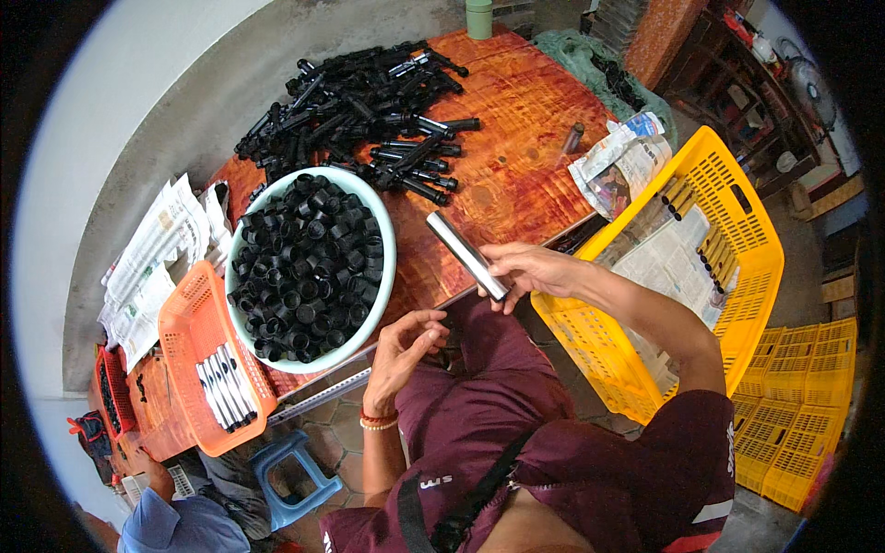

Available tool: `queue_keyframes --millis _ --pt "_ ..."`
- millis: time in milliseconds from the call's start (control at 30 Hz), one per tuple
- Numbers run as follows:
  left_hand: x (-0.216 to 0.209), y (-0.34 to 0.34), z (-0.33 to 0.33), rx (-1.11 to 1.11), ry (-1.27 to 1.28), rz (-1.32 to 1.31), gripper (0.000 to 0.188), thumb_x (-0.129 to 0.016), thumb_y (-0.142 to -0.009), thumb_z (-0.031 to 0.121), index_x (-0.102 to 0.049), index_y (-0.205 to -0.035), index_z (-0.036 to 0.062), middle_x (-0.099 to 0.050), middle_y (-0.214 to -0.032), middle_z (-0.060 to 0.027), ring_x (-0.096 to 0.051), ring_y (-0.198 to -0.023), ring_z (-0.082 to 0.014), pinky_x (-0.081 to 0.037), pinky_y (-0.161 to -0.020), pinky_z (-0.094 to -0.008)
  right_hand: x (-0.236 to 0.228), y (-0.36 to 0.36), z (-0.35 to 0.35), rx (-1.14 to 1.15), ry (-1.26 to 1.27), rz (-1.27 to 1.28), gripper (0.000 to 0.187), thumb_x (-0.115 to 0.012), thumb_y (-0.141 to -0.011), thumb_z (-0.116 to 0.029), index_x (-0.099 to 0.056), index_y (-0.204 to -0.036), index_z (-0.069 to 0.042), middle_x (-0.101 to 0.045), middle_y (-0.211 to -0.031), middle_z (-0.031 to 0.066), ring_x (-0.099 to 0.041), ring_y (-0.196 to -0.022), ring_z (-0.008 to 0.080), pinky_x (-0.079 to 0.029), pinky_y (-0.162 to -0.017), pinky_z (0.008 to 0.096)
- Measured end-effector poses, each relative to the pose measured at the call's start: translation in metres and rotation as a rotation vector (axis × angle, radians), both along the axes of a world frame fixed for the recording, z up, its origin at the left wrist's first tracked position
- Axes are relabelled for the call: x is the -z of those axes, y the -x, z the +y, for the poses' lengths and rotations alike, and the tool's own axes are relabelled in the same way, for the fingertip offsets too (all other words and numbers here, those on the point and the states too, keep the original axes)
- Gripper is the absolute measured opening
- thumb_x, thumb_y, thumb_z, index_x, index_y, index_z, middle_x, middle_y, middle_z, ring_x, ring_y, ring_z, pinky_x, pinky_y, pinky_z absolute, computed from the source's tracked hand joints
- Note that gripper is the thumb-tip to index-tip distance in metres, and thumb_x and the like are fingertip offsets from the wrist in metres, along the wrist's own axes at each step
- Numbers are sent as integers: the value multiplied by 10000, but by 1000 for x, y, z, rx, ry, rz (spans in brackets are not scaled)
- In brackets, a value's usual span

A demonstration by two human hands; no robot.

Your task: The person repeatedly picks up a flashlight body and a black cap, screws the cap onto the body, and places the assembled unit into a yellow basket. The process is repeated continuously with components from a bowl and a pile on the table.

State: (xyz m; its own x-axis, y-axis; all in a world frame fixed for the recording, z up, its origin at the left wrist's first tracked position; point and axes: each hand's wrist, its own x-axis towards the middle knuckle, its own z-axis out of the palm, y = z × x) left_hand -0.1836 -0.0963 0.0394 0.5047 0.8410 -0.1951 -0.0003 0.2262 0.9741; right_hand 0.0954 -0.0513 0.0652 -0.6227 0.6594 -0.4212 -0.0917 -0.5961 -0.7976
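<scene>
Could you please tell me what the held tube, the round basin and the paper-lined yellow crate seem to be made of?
The tube looks like polished metal, given its bright streak, though coated plastic is possible. The basin seems smooth, pale plastic, from its evenly coloured rim. The yellow crate is probably moulded plastic, as its walls are slotted.

It was a workshop: black tubes (346, 115) lay heaped on a wooden table (516, 101), black caps (309, 267) filled a basin (388, 258), and plastic crates (800, 369) stood stacked.
</scene>
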Motion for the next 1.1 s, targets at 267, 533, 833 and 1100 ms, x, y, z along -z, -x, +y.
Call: queue_keyframes --millis 267,533,833,1100 --pt "2 -22 13 -150 122 -153 419 -605 -927 183 -493 -1273 -23 -630 -1051 -101 -643 -850 -177 -546 -730 -291 -1 4 -15 5 194 267 410 -453 -925 -276 -468 -1261 -42 -616 -901 67 -598 -699 150 -509 -617 300" --pt "14 -43 11 -205 285 -668 512 -666 -875 109 -464 -1330 -6 -556 -1280 -147 -538 -1193 -232 -421 -1030 -419 5 22 -29 4 406 510 430 -408 -922 -238 -416 -1309 -51 -616 -893 120 -569 -648 202 -489 -608 342" --pt "18 -52 16 -285 186 -561 300 -615 -928 206 -524 -1133 9 -636 -1073 -132 -633 -994 -221 -502 -903 -377 8 16 -34 6 87 -10 413 -453 -976 -317 -460 -1296 -56 -634 -996 114 -652 -861 199 -539 -735 322" --pt "30 -69 43 -347 134 -296 341 -411 -1004 412 -364 -1089 85 -597 -891 -90 -634 -651 -182 -561 -575 -328 -1 17 70 103 -903 -807 260 -593 -867 -209 -628 -1026 -7 -613 -949 150 -594 -865 288 -483 -757 412"
